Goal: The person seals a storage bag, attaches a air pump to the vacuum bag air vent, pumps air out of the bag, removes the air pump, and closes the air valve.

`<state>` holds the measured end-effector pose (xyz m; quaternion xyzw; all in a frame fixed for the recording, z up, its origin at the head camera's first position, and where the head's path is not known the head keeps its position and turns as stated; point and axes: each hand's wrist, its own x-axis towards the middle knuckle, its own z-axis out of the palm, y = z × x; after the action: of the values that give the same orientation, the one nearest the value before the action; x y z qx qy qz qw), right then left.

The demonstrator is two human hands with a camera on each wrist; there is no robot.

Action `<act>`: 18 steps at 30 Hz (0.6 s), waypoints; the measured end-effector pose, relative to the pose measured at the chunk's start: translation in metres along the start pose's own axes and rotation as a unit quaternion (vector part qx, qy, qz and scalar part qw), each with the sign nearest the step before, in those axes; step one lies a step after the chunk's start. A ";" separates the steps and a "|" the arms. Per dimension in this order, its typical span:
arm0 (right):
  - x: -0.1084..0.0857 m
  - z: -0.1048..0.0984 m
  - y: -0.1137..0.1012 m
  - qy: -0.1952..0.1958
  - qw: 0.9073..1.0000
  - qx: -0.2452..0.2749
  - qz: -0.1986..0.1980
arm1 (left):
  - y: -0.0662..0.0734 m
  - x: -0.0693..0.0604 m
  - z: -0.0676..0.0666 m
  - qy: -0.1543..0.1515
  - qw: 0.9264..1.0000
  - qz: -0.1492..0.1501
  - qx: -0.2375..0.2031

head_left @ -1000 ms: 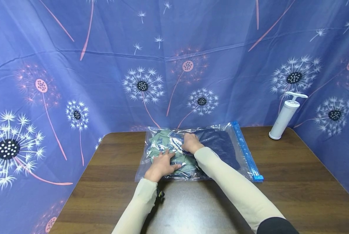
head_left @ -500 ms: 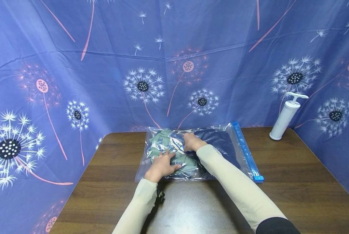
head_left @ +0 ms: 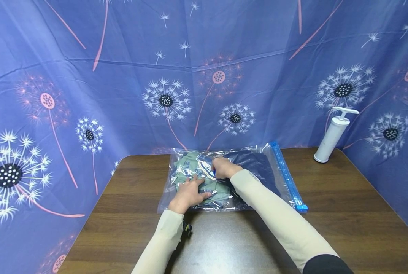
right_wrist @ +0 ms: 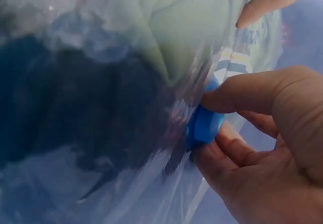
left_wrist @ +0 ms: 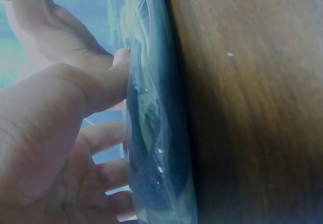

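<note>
A clear plastic bag [head_left: 239,207] with a blue zip edge [head_left: 287,177] lies flat, holding green clothing [head_left: 186,163] and dark blue clothing [head_left: 258,167]. My left hand [head_left: 189,194] rests on the green part with its fingers spread; the left wrist view shows that hand [left_wrist: 60,128] against the bag's side [left_wrist: 161,133]. My right hand [head_left: 224,168] is at the bag's middle. In the right wrist view, the thumb and fingers of that hand [right_wrist: 272,128] pinch a round blue cap [right_wrist: 207,123] on the bag's surface.
A white hand pump [head_left: 332,139] stands tilted at the back right of the wooden table [head_left: 132,182]. Behind the table hangs a blue curtain [head_left: 275,95] with a dandelion print. A small dark object [head_left: 187,228] shows beside the left wrist.
My right hand has shifted and turned slightly over the same spot of the bag. My left hand has stayed in place on the bag.
</note>
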<state>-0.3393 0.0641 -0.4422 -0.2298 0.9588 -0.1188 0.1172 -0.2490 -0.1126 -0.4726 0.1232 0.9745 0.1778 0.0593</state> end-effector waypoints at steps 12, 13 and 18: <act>-0.007 -0.005 -0.002 -0.031 0.997 0.014 0.062 | -0.001 0.001 0.000 -0.001 1.000 0.000 -0.002; -0.007 -0.004 -0.003 -0.025 0.997 0.016 0.072 | -0.001 0.001 0.000 -0.001 1.000 0.001 -0.001; -0.006 -0.003 -0.011 -0.004 0.995 0.019 0.099 | -0.001 0.000 -0.001 -0.001 1.000 0.004 0.006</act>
<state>-0.3299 0.0579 -0.4356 -0.1323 0.9739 -0.1244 0.1363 -0.2491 -0.1137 -0.4724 0.1272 0.9751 0.1721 0.0588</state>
